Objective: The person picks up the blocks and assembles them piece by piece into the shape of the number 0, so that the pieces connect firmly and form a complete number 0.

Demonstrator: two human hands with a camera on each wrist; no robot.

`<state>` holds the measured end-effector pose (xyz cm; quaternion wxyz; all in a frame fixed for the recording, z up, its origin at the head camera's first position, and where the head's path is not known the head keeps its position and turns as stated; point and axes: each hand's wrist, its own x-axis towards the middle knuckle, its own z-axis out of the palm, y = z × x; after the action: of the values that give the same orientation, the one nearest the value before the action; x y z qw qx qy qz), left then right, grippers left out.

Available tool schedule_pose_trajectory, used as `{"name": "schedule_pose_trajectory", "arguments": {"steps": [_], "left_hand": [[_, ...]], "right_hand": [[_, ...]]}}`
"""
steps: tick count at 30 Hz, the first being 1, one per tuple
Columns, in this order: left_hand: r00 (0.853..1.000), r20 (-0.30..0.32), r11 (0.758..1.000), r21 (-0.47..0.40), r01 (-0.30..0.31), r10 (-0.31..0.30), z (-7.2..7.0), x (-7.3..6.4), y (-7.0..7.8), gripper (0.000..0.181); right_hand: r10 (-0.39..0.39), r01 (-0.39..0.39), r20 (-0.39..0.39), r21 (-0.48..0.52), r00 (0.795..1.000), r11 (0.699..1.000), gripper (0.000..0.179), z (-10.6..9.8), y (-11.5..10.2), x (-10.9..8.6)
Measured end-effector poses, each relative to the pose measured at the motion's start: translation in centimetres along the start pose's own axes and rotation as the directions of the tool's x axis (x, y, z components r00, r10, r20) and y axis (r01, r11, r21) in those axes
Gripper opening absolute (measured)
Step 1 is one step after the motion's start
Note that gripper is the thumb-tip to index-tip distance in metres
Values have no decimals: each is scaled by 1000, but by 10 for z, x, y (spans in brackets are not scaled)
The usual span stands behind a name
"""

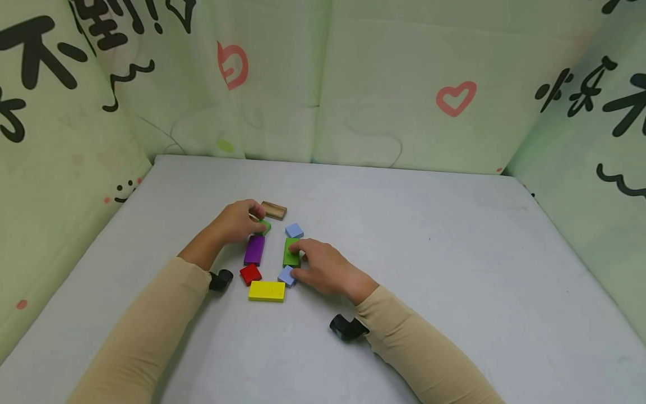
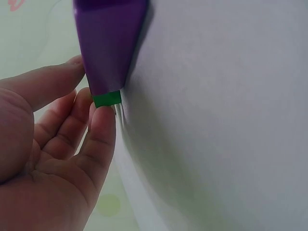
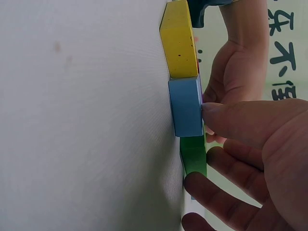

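Note:
On the table lies a loop of toy blocks. My left hand (image 1: 239,221) pinches a small green block (image 1: 265,227) at the far end of a purple block (image 1: 254,250); in the left wrist view, the purple block hides most of it. The right hand (image 1: 328,268) lies over the opposite side. Its thumb touches a light blue block (image 3: 186,108) and a fingertip rests on a long green block (image 1: 291,252). Another light blue block (image 1: 295,230) sits beyond that green one. Nearest the person are a red block (image 1: 250,274) and a long yellow block (image 1: 266,291).
A wooden, frame-like block (image 1: 274,210) lies tilted at the far end of the loop. Wrist cameras hang beneath both sleeves, the right camera (image 1: 348,327) close over the table (image 1: 454,252). Printed cloth (image 1: 378,84) walls the back and sides.

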<state>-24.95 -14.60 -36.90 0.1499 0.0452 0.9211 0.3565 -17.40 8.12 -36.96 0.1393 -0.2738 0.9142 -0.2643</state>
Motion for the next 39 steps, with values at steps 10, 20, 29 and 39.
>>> {"name": "schedule_pose_trajectory", "arguments": {"steps": [10,20,29,39], "left_hand": [[1000,3,1000,-1,5,-5,1,-1,1,30],[1000,4,1000,4,-4,4,1,-1,1,31],[1000,10,1000,4,-4,4,0,-2,1,30],[1000,11,1000,3,-6,6,0,-3,1,30]], "right_hand": [[-3,3,2,-8,1000,1000,44,1,1,0],[-12,12,-6,-13,1000,1000,44,1,2,1],[-9,9,2,-7,1000,1000,45,1,2,1],[-7,7,0,-10,1000,1000,46,1,2,1]]}}
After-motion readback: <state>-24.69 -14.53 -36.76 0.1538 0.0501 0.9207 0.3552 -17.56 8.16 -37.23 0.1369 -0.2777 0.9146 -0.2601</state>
